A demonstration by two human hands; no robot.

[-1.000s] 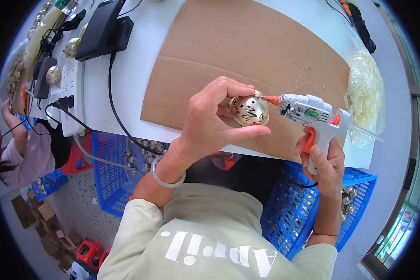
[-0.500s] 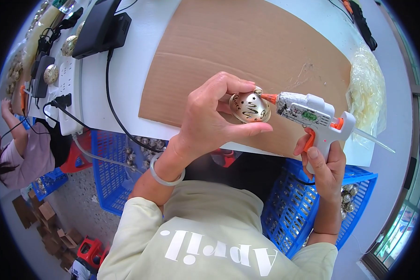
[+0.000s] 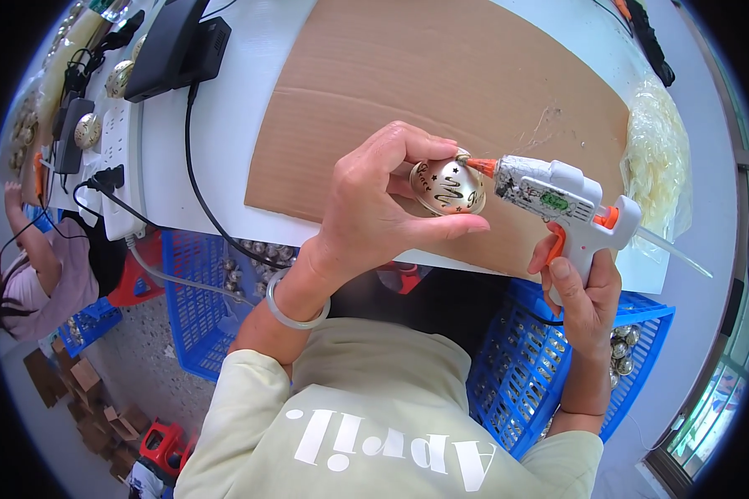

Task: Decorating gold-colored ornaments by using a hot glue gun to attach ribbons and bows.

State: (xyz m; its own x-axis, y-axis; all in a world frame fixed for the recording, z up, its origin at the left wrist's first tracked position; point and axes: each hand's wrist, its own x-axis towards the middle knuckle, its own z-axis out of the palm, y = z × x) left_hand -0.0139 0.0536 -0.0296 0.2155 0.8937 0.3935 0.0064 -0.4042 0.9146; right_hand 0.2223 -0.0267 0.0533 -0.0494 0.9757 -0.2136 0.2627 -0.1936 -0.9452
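Observation:
Between the thumb and fingers of my left hand (image 3: 366, 191) is a shiny champagne-gold ball ornament (image 3: 448, 190) with black lettering and small stars. It is held above the cardboard sheet. My right hand (image 3: 589, 298) wraps round the grip of a white hot glue gun (image 3: 549, 187) with an orange trigger. The gun's orange nozzle points left and meets the small cap at the ornament's top, close to my left fingertips. A clear glue stick (image 3: 674, 252) sticks out of the gun's back end.
Brown cardboard (image 3: 374, 75) covers much of the white table. A clear bag of glue sticks (image 3: 659, 166) lies at right. Blue crates of ornaments (image 3: 516, 374) stand below the table edge. A power strip (image 3: 118, 166), cables and black adapters sit at left, where another person (image 3: 54, 266) is.
The ornament has tilted slightly in my left fingers. My right hand and the glue gun have shifted a little to the right, with the nozzle still at the cap.

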